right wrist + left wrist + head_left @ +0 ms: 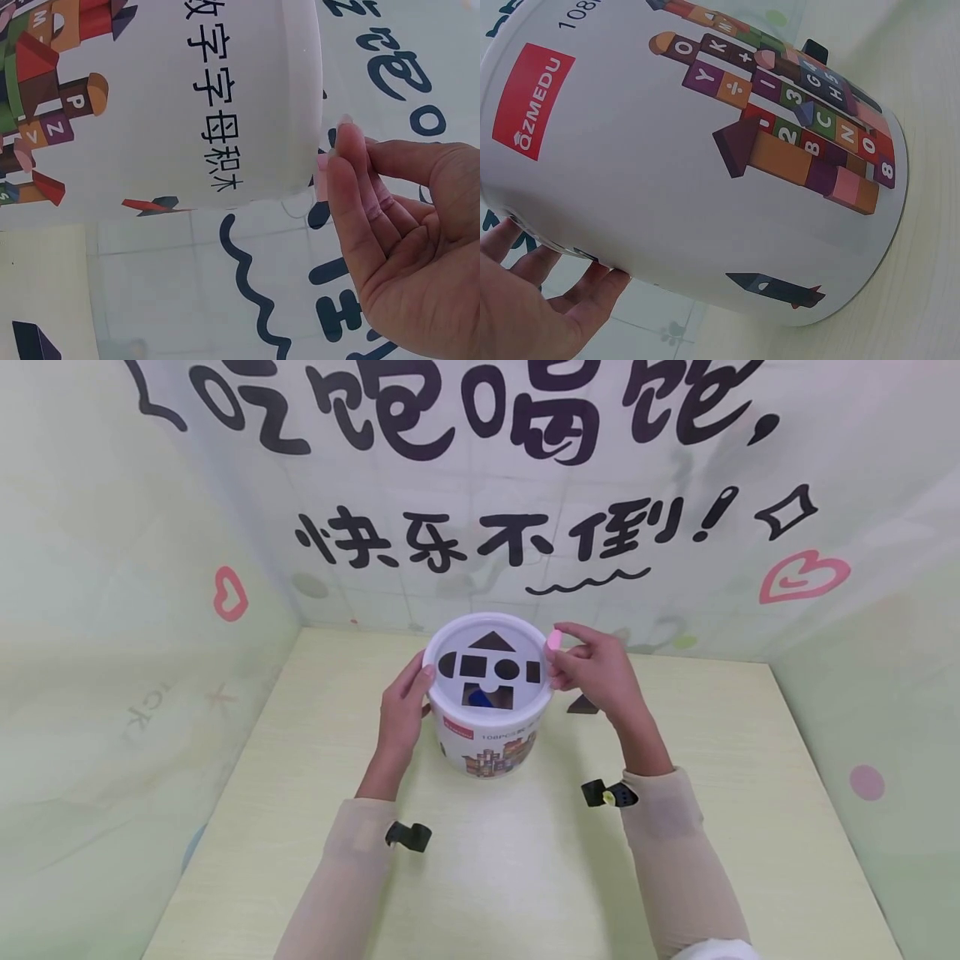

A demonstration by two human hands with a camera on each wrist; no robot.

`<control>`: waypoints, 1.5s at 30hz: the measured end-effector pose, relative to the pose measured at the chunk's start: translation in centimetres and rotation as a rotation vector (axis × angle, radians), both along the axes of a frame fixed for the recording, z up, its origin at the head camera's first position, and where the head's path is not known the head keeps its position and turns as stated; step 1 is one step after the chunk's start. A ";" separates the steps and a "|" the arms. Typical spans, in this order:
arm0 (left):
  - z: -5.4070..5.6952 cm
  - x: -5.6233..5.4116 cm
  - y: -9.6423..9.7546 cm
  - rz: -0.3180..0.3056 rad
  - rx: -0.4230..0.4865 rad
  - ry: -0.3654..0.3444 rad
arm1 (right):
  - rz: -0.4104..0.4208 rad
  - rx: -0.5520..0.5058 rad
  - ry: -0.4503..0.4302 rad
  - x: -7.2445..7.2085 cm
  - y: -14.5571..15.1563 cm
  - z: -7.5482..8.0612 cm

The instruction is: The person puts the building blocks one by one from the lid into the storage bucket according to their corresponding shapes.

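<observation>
A white block bucket (487, 739) stands upright on the table, its lid (486, 689) cut with several shaped holes. My left hand (402, 706) grips the bucket's left side, thumb at the lid's rim; in the left wrist view, its fingers (604, 289) lie against the printed wall. At the right rim, my right hand (596, 668) pinches a small pink block (554, 640) between thumb and fingers. The right wrist view shows that block mostly hidden behind the fingertips (346, 142). Through the notched hole, a blue block (480, 697) shows inside the bucket.
A dark triangular block (583, 705) lies on the pale wooden table (487, 860), right of the bucket and partly beneath my right hand. Behind the table rises a light wall (465, 585) with large black lettering, and side panels flank it.
</observation>
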State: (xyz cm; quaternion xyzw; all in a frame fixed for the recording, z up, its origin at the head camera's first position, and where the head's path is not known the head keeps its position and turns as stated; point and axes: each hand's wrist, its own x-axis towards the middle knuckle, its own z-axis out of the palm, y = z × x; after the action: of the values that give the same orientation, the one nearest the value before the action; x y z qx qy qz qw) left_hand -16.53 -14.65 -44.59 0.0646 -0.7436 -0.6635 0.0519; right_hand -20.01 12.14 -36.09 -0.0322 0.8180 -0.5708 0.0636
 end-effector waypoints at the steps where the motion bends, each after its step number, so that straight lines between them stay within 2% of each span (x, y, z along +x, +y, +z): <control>1: 0.0 0.0 0.0 0.001 -0.001 -0.001 | 0.002 -0.005 -0.001 0.0 -0.1 0.0; 18: -0.1 0.1 0.0 -0.001 0.002 0.001 | 0.034 -0.082 -0.030 -0.3 -2.2 -0.2; 45: 0.2 0.1 0.1 -0.001 0.005 -0.010 | 0.133 -0.071 -0.088 -0.6 -5.6 0.0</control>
State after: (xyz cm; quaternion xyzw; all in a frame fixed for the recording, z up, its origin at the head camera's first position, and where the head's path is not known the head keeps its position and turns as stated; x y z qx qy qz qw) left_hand -16.47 -14.59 -44.39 0.0678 -0.7422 -0.6651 0.0476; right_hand -20.60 6.52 -36.10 -0.0637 0.7896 -0.5949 0.1359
